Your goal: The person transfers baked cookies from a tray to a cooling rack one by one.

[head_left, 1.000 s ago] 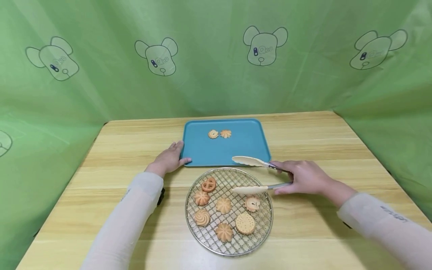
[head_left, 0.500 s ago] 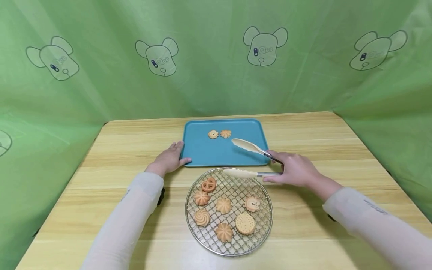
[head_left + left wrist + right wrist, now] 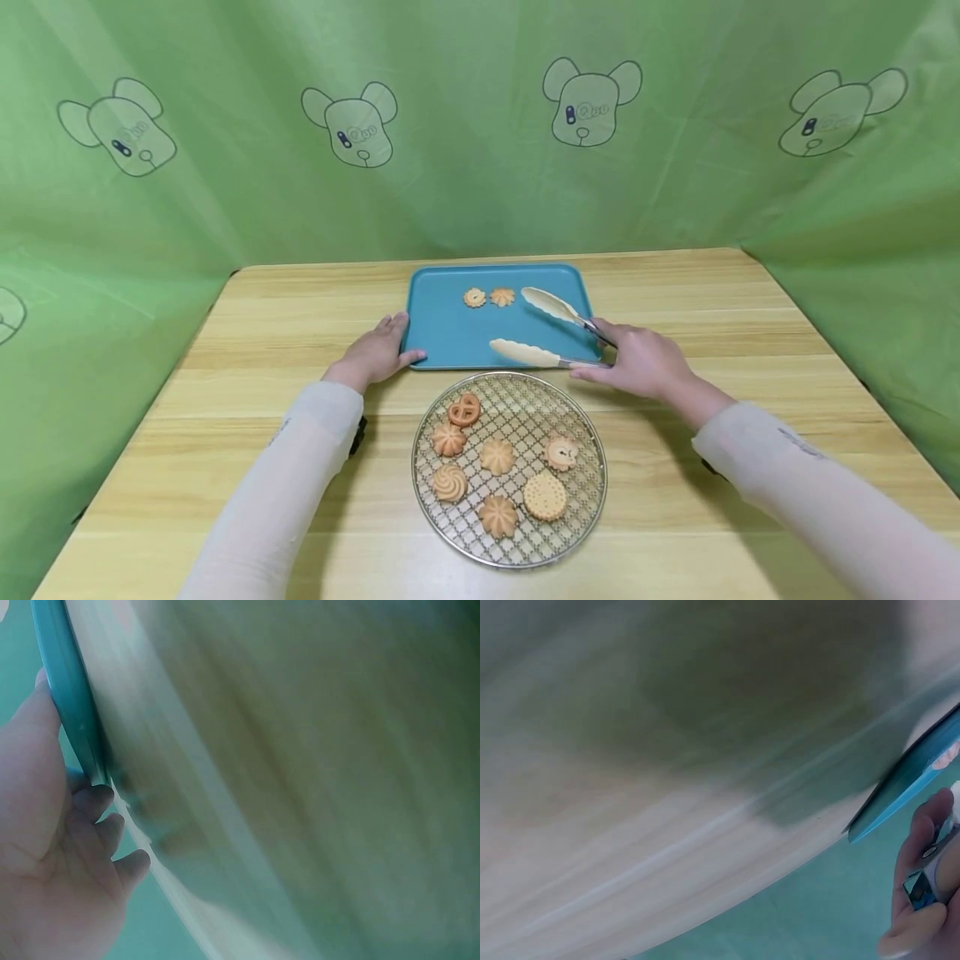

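In the head view my left hand (image 3: 375,353) holds the near left corner of a blue tray (image 3: 450,337), its thumb lying over the rim. The left wrist view shows the fingertips beside the tray edge (image 3: 71,690). My right hand (image 3: 645,360) grips metal tongs (image 3: 528,353) with cream scalloped tips, spread apart over the tray's right part with nothing between them. Two small cookies lie side by side on the tray: a round one (image 3: 474,297) and a flower-shaped one (image 3: 502,297). In the right wrist view the tongs (image 3: 922,889) show only partly.
A round wire rack (image 3: 517,557) stands in front of the tray. On it lie a pretzel cookie (image 3: 464,410), a swirl cookie (image 3: 449,483), a dotted cookie (image 3: 545,497), a face-like cookie (image 3: 561,452) and several flower-shaped cookies (image 3: 498,517). Green curtain (image 3: 480,200) encloses the wooden table (image 3: 300,300).
My right hand has carried the spread tongs forward and slightly left, from across the rack and the tray's front edge to over the tray. My left hand and the cookies stay put.
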Available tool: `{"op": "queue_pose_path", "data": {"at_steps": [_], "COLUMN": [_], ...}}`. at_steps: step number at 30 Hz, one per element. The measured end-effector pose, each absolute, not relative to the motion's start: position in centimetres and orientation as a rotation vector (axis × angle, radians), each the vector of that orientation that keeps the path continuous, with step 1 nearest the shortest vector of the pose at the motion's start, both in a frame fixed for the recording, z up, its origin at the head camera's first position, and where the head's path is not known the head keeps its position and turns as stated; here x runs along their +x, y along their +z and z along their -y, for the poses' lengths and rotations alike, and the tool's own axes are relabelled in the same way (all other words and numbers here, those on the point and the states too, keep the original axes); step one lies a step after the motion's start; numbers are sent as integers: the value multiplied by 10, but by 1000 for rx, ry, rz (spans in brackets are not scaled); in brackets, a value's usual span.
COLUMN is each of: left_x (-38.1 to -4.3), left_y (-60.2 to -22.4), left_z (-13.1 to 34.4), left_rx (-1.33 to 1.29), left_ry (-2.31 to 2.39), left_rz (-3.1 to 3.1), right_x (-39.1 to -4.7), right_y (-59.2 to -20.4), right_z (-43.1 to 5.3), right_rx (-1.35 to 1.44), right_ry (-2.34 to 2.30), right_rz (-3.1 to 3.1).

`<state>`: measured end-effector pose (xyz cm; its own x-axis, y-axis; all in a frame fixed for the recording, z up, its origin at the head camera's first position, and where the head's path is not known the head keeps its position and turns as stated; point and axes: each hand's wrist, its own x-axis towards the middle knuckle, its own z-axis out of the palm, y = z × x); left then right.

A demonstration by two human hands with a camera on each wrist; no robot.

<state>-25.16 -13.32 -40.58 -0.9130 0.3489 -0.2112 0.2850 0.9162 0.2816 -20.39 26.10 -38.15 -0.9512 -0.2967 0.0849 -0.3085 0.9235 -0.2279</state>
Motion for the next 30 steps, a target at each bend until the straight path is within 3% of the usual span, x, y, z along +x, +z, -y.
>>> {"op": "queue_pose_path", "data": {"at_steps": [30], "left_x": [-253], "left_y": [-408], "left_z": [134], "left_rx": [460], "left_ry": [354], "left_rz": [-2818], "right_x": [-248], "right_y": [-376], "right_z": [-233], "right_rx": [240], "right_ry": [339], "right_rz": [3239]}}
